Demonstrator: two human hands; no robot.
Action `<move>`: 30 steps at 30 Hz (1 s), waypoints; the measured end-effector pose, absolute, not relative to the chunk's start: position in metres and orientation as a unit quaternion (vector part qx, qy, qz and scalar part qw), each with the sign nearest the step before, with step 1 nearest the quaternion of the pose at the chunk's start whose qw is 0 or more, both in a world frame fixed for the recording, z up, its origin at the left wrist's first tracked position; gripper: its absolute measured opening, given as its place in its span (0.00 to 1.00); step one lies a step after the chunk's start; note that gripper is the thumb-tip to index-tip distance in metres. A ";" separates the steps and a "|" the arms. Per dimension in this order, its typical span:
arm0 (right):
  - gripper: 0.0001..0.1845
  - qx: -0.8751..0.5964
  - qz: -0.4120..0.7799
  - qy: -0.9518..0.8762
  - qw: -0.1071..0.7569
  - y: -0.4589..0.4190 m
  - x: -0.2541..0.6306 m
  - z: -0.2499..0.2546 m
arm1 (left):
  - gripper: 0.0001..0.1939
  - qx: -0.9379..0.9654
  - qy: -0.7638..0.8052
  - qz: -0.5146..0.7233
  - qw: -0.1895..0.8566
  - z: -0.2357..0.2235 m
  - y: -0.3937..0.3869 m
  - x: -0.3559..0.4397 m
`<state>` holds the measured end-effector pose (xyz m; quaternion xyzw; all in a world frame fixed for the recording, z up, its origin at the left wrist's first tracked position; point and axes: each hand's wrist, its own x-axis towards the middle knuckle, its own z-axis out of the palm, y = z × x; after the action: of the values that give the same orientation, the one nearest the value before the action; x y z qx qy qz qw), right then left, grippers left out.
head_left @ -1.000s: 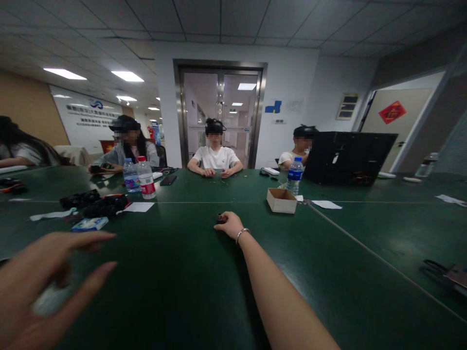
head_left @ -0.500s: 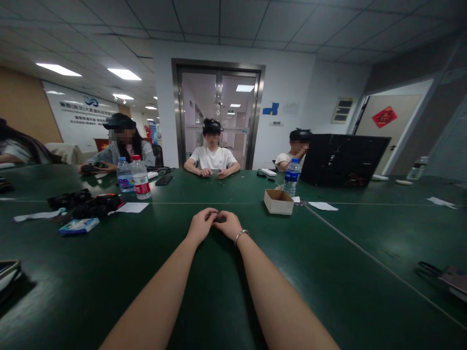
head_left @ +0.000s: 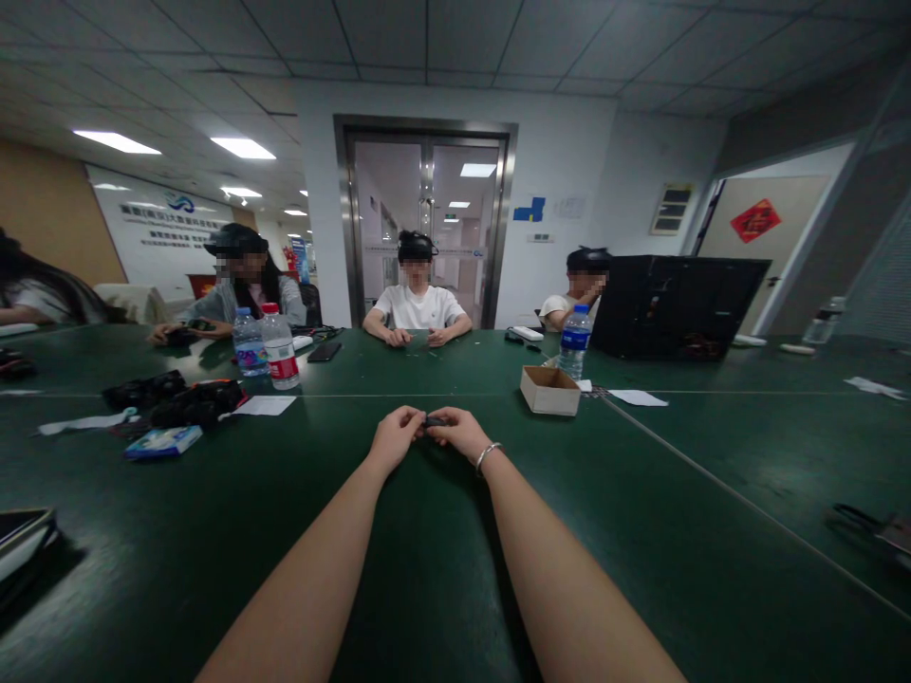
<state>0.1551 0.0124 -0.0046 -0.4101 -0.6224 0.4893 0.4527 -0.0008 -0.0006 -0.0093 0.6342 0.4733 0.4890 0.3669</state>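
My left hand (head_left: 397, 440) and my right hand (head_left: 462, 434) meet over the green table (head_left: 441, 569), straight ahead of me. Between their fingertips is a small dark object (head_left: 434, 422), too small and too covered by fingers to name. The left thumb and fingers pinch its left end. On its right side the right hand's thumb and fingers close round it. A silver bracelet circles my right wrist.
An open cardboard box (head_left: 550, 391) and a water bottle (head_left: 574, 341) stand to the right, before a black case (head_left: 676, 308). Two bottles (head_left: 280, 349), dark gear (head_left: 192, 402) and a blue packet (head_left: 163, 443) are at left. Several people sit around the table.
My right hand has shifted slightly right and its fingers have straightened, so more of the dark object shows. The left hand has barely moved. The view has turned a little left.
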 end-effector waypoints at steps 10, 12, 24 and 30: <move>0.13 -0.344 0.612 -0.502 0.505 0.012 0.166 -0.002 | 0.16 0.631 0.476 0.478 0.383 -0.009 0.001 0.000; 0.12 -0.337 0.623 -0.489 0.509 0.010 0.167 0.000 | 0.16 0.627 0.470 0.481 0.392 -0.011 0.003 -0.001; 0.13 -0.318 0.638 -0.472 0.519 0.006 0.168 0.002 | 0.18 0.603 0.473 0.499 0.405 -0.008 0.000 0.000; 0.15 -0.306 0.644 -0.473 0.518 0.005 0.168 0.003 | 0.20 0.597 0.490 0.490 0.403 -0.010 0.002 0.000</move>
<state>0.1681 0.0053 0.0032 -0.3062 -0.4734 0.6437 0.5175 -0.0002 0.0024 -0.0095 0.5970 0.4903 0.4904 0.4034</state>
